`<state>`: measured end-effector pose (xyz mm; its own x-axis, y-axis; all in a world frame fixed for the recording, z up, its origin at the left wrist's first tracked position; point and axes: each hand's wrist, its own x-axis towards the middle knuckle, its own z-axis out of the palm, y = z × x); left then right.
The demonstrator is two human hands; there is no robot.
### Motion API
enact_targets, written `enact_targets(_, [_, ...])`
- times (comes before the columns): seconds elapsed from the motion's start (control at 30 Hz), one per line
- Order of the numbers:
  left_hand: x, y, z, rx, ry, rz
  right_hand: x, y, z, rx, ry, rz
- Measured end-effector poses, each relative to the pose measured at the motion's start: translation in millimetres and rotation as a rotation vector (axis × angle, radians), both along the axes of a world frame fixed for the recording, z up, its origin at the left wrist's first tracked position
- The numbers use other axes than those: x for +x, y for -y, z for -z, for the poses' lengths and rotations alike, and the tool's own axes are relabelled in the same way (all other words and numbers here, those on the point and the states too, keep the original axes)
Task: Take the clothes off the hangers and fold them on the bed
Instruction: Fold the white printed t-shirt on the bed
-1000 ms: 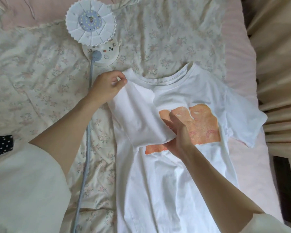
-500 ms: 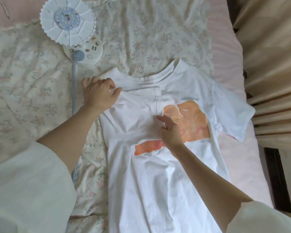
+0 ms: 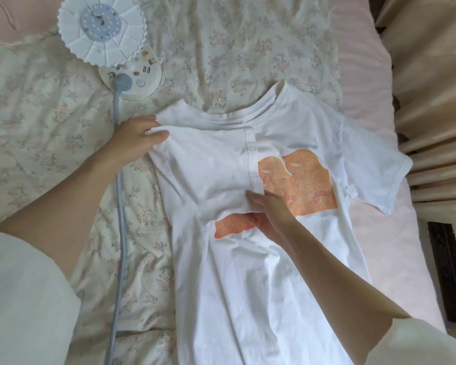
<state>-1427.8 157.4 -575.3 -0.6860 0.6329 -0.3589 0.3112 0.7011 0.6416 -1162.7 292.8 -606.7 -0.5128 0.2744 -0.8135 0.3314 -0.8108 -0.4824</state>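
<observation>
A white T-shirt with an orange print lies flat on the bed, collar away from me. Its left sleeve is folded inward over the chest and covers part of the print. My left hand pinches the shirt's left shoulder edge between thumb and fingers. My right hand grips the lower corner of the folded sleeve at the middle of the chest, thumb under the fabric. The right sleeve lies spread out toward the curtain. No hanger is in view.
A white lamp with a round pleated head, a round base and a grey neck lies on the floral quilt left of the shirt. Pink sheet shows at right, beige curtains beyond the bed edge.
The folded left sleeve, lifted a second ago, now lies flat on the chest. My left hand shifted to the shoulder edge; my right hand stays at the sleeve's corner.
</observation>
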Motion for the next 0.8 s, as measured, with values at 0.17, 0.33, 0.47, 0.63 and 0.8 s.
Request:
enact_targets(0.17, [4, -15, -6, 0.043, -0.067, -0.042, -2, 26, 5, 0.382, 0.123, -0.105])
enact_targets(0.33, [-1, -9, 7, -0.361, -0.579, 0.120, -9, 34, 8, 0.535, 0.184, -0.273])
enact_targets(0.47, [35, -3, 16, -0.256, -0.673, -0.023, -9, 28, 10, 0.720, 0.272, -0.360])
enact_targets(0.63, [123, -4, 48, -0.286, -0.546, 0.277, 0, 11, 6, 0.965, 0.365, -0.393])
enact_targets(0.8, [144, -21, 64, -0.478, -0.426, 0.144, 32, -36, -1, 1.056, 0.410, -0.156])
